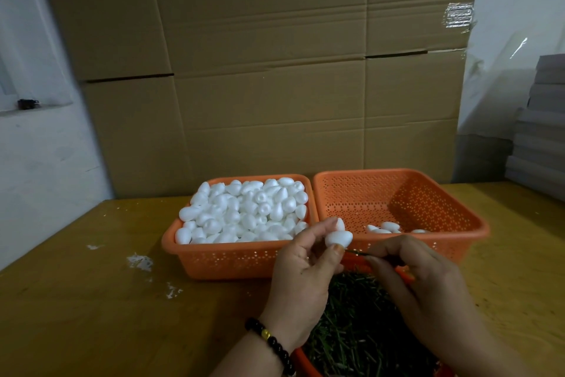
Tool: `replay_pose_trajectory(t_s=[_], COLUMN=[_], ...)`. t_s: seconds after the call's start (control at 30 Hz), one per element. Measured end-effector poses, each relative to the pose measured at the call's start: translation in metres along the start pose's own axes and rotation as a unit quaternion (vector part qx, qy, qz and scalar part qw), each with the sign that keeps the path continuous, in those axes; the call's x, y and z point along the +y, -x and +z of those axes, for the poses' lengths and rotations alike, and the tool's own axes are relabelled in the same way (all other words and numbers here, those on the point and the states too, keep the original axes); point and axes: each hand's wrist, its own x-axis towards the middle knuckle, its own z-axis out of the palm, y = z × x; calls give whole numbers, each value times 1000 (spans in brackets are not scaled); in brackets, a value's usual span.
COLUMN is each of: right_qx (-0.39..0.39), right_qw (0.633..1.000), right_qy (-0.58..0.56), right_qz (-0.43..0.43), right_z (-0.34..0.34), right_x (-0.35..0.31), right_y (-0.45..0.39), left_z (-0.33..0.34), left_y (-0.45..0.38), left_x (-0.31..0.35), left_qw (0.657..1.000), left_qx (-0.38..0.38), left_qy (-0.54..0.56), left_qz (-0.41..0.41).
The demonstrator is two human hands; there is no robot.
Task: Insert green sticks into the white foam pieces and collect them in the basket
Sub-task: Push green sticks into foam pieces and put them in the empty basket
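With the left hand (pixel 301 257) pinching the foam egg (pixel 338 238) steady, the right hand (pixel 406 266), gripping the green stick (pixel 356 252), should drive it straight into the egg's centre.

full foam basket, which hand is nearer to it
Left. The left hand sits at the full foam basket's near right corner; the right hand is further right.

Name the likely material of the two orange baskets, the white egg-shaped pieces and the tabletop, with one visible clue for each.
Orange baskets: probably moulded plastic; uniform colour, walls pierced with small regular holes, slight sheen.
White egg-shaped pieces: likely foam; matte, pure white, with crumbs shed on the table.
Tabletop: appears to be wood or board with a smooth yellowish-brown finish; whether solid or laminate cannot be told.
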Motion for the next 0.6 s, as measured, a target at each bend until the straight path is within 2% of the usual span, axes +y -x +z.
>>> replay_pose_trajectory(t_s=[0.13, 0.33, 0.6], right_qx=[11, 26, 20], right_qw=[1000, 999, 997], right_qy=[1, -24, -73], right_qz=[3, 5, -3], right_z=[0, 2, -1], right_x=[-2, 3, -6], right_y=[-1, 1, -3], left_z=[0, -2, -7], left_y=[0, -3, -7], left_x=[0, -1, 2], left_qw=[1000, 991, 970], left_qx=[21, 49, 15], left_qy=[4, 105, 213], left_qz=[-12, -65, -113])
